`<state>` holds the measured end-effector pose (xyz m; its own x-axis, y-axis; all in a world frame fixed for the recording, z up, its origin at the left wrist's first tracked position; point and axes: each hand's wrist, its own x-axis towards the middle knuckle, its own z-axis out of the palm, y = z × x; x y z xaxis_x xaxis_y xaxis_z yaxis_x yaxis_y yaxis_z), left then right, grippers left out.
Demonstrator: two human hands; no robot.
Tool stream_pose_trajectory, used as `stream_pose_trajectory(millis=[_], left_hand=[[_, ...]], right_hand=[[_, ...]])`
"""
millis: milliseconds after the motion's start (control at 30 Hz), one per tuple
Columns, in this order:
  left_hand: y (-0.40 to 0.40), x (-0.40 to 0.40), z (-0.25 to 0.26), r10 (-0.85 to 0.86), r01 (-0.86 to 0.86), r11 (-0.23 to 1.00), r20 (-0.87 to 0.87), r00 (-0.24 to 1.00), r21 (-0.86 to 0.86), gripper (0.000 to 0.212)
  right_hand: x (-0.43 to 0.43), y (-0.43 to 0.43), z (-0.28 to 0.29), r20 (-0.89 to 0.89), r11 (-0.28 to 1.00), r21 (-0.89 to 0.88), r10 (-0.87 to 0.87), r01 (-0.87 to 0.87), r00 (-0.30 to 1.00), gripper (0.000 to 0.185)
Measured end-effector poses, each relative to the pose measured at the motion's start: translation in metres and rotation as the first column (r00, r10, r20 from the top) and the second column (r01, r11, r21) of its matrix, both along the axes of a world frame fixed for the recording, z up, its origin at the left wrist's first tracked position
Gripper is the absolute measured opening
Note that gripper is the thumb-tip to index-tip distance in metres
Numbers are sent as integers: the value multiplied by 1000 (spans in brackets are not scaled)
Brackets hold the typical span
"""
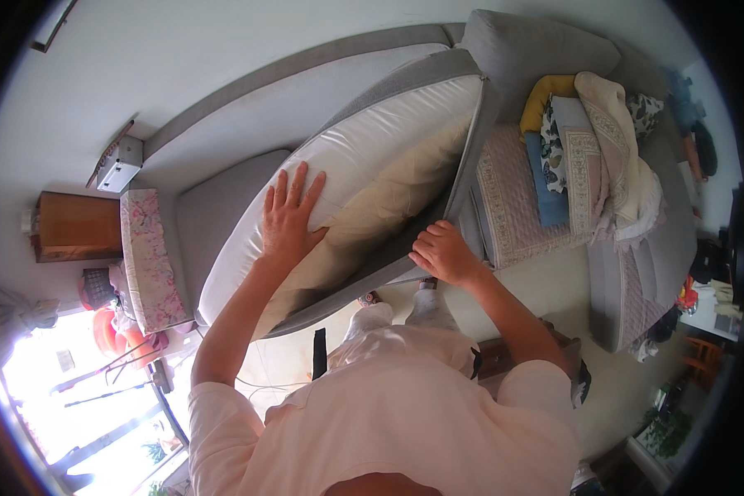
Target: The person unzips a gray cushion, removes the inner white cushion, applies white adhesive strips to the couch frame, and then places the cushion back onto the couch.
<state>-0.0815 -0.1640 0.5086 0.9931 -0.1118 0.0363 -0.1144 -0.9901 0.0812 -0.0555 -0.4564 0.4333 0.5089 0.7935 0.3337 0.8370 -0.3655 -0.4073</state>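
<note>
Before me a large sofa seat cushion stands tilted up on the grey sofa [223, 192]. Its grey fabric cover [478, 124] gapes along one side, baring the pale, shiny inner cushion [384, 149]. My left hand [290, 214] rests flat on that inner cushion, fingers spread. With curled fingers, my right hand [443, 251] grips the edge of the cover near its lower right corner. Between the inner cushion and the cover lies a dark, shadowed gap.
At the right, folded blankets and cushions [586, 155] are heaped on a quilted sofa cover [521, 198]. A floral cloth [152, 260] drapes the left armrest, beside a wooden cabinet [77, 226] and a silver case [121, 164]. A wooden piece of furniture [496, 359] stands by my right side.
</note>
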Motion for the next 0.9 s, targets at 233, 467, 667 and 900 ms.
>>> stream_pose_trajectory(millis=[233,467,667,900], left_hand=[[-19,-11,6,3,-2,999,-8,1000,44,83],[-73,-12,-44,-497,516,745,-164,852,423,63],[-87,13,-155,-470,547,455,-332,818,703,54],[-96,18,-216,-382,493,819,-362,850,293,49]], right_hand=[[5,-1,-4,27,994,103,31,-33,999,13],[26,33,-16,-15,989,148,32,-29,999,12],[23,5,4,-72,995,-54,82,-86,994,17],[28,-16,1,-72,988,-11,152,-153,986,19]])
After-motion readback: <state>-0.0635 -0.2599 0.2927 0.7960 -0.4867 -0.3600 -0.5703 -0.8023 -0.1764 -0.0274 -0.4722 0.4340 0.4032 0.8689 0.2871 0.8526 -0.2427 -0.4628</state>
